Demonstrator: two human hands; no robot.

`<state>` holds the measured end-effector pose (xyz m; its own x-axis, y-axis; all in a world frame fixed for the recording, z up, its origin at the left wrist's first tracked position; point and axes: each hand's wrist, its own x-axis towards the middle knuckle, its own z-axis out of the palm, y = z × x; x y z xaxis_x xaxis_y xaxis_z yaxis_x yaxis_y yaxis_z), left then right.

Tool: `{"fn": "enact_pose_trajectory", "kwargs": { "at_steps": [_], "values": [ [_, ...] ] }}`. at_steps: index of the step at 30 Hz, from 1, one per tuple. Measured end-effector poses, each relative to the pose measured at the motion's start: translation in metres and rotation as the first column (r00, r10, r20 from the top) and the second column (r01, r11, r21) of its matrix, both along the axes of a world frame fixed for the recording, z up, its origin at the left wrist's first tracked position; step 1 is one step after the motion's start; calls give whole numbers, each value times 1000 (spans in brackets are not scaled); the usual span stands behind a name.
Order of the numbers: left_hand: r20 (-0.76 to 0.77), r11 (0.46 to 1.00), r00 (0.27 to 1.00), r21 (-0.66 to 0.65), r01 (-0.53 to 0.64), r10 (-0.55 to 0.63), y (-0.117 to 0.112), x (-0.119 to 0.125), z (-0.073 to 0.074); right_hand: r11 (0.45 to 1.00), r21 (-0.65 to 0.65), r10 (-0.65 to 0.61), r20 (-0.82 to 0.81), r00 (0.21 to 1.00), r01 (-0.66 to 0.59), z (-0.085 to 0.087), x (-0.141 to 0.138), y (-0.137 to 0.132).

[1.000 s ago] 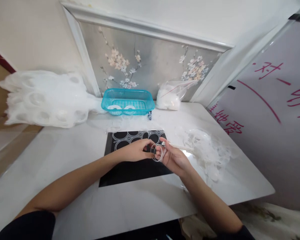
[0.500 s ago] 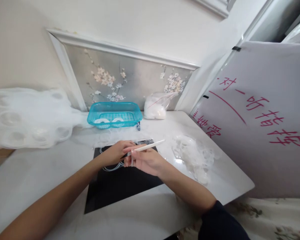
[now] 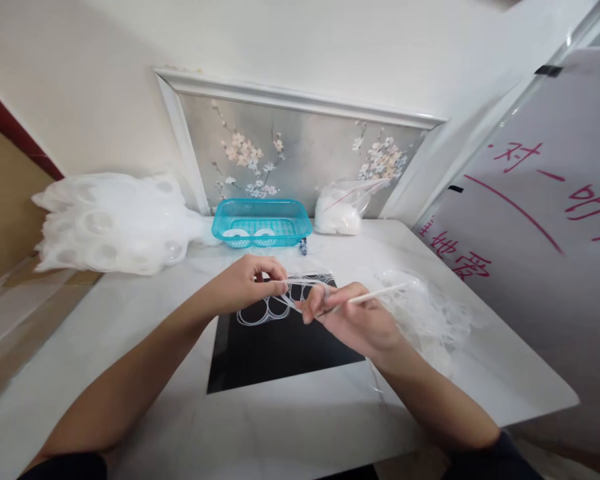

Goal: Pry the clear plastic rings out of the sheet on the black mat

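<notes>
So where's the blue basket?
In the head view the blue basket sits far back on the table, left of centre, between the white tray pile and the plastic bag.

1. Bright, soft, even light; only faint shade beneath the forearms on the white table (image 3: 290, 427).
2. Right hand (image 3: 360, 325) and white stick (image 3: 377, 294) are slightly motion-blurred; left hand (image 3: 245, 283) and clear ring sheet (image 3: 273, 309) look sharper.
3. Wide-angle bending tilts the whiteboard (image 3: 530, 267) and wall frame (image 3: 300, 100) at the edges.
</notes>
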<state>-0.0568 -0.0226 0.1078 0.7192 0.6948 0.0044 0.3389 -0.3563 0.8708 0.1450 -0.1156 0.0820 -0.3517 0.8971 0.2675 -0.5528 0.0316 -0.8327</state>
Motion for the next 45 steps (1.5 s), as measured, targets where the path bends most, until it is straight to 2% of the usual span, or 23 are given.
{"fn": "enact_pose_trajectory", "kwargs": {
  "at_steps": [2, 4, 7, 9, 12, 15, 19, 22, 24, 28, 30, 35, 38, 42, 45],
  "values": [
    [-72, 991, 993, -99, 87, -94, -3, -1, 3, 983, -184, -33, -120, 992, 11, 6, 1, 0],
    [-79, 952, 971, -229, 203, -226, -5, 0, 3, 945, -326, -69, -187, 980, 4, 10, 3, 2],
    [24, 878, 943, -358, 318, -332, -8, 5, 2, 923, -383, -60, -245, 968, -40, 13, 5, 2],
    [79, 849, 939, -406, 338, -336, -8, 8, 0, 925, -373, -37, -276, 960, -72, 14, 5, 1],
    [97, 842, 945, -433, 322, -312, -8, 10, -3, 931, -355, -19, -276, 961, -83, 16, 5, -3],
    [128, 820, 944, -469, 329, -305, -9, 12, -7, 930, -365, -48, -226, 973, -39, 20, 3, -6],
    [150, 754, 951, -581, 306, -271, -12, 17, -13, 917, -398, -111, -159, 981, 39, 22, 2, -7],
    [168, 721, 959, -633, 282, -227, -14, 22, -18, 917, -398, -107, -173, 979, 30, 21, 1, -7],
    [154, 731, 966, -632, 258, -208, -14, 24, -22, 923, -385, -82, -201, 976, -2, 21, 0, -8],
    [77, 823, 983, -538, 182, -167, -14, 27, -29, 924, -382, -70, -205, 976, -14, 21, -2, -8],
    [73, 847, 990, -512, 144, -124, -13, 27, -31, 921, -388, -71, -208, 976, -16, 21, -2, -8],
    [111, 819, 986, -549, 166, -126, -13, 26, -27, 921, -387, -62, -260, 964, -45, 21, -1, -8],
    [152, 802, 980, -565, 191, -127, -14, 24, -22, 909, -416, -119, -228, 966, 14, 20, 1, -7],
    [177, 797, 980, -577, 179, -92, -17, 22, -17, 855, -501, -223, -115, 968, 137, 16, 2, -3],
    [207, 777, 977, -607, 169, -50, -20, 21, -14, 845, -512, -240, -107, 965, 154, 13, 2, -1]
  ]
}}
